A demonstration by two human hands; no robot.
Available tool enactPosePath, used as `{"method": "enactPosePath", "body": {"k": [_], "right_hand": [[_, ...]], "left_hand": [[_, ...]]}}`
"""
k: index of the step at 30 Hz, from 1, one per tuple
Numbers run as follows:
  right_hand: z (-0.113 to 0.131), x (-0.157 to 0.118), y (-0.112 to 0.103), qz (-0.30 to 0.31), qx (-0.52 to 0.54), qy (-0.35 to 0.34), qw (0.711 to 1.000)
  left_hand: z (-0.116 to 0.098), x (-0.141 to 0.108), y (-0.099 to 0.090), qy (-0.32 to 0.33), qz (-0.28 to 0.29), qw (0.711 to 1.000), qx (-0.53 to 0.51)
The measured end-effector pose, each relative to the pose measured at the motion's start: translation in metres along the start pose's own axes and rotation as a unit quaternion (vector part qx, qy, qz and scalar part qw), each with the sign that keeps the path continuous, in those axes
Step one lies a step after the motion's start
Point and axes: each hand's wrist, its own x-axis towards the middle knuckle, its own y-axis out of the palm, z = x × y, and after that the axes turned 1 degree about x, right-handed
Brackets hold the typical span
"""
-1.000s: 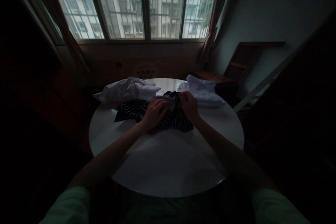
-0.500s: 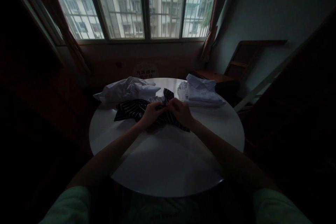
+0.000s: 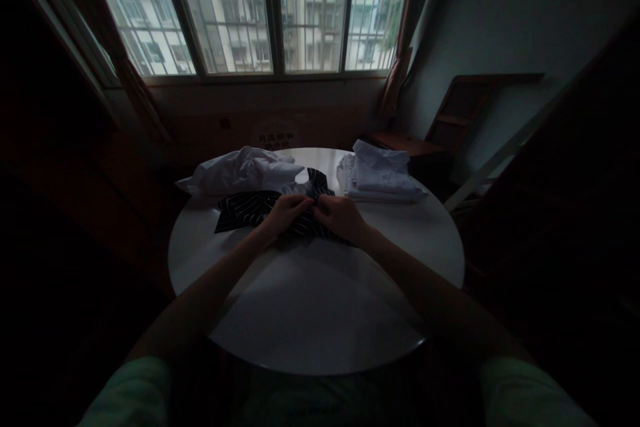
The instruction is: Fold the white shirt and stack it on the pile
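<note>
A dark shirt with white stripes [image 3: 249,207] lies bunched on the round white table [image 3: 320,307], its sleeve spread to the left. My left hand [image 3: 287,212] pinches the cloth near the middle of the bundle. Close against it, my right hand [image 3: 341,217] is closed on the same shirt, fingertips almost meeting those of the left. The fingertips cover the spot they grip, and the dim light hides any small detail there. A striped flap of the shirt sticks up just beyond my hands.
At the table's back left lies a crumpled white garment [image 3: 240,170]. A stack of folded white clothes [image 3: 383,173] sits at the back right. Behind the table are a low wooden cabinet [image 3: 405,143] and a barred window [image 3: 250,13].
Both hands have shifted slightly down, still pinching the striped shirt. My right hand has turned so its fingers sit lower over the cloth. The view has moved a little.
</note>
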Motion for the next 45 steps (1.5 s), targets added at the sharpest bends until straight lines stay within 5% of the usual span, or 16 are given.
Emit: {"method": "enactPosePath", "body": {"k": [6,11,21,25,28,32,36,39,45], "right_hand": [[0.004,0.000,0.000,0.003,-0.036,-0.024,0.999],[0.000,0.000,0.003,0.014,0.046,-0.057,0.997],[-0.007,0.004,0.009,-0.031,0.141,0.027,0.989],[-0.017,0.009,0.002,-0.099,0.136,0.093,0.981],[-0.035,0.016,-0.012,-0.201,0.143,0.168,0.954],[-0.043,0.019,-0.027,-0.306,0.153,0.196,0.919],[-0.024,0.013,-0.025,-0.271,0.176,0.149,0.935],[-0.008,0.008,-0.020,-0.200,0.169,0.093,0.961],[0.001,0.006,-0.018,-0.164,0.151,0.050,0.973]], "left_hand": [[0.002,0.000,0.000,0.024,-0.007,0.999,0.047],[0.005,-0.001,0.001,0.046,-0.015,0.995,0.090],[0.000,-0.003,0.000,0.076,0.024,0.993,0.083],[-0.003,-0.003,-0.006,0.077,0.019,0.996,0.051],[-0.003,-0.001,-0.017,0.065,-0.067,0.995,0.033],[0.003,0.003,-0.029,0.038,-0.264,0.962,0.062],[0.002,0.001,-0.028,0.076,-0.345,0.923,0.153],[-0.008,-0.004,-0.020,0.151,-0.290,0.924,0.200],[-0.016,-0.011,0.000,0.181,0.052,0.964,0.186]]}}
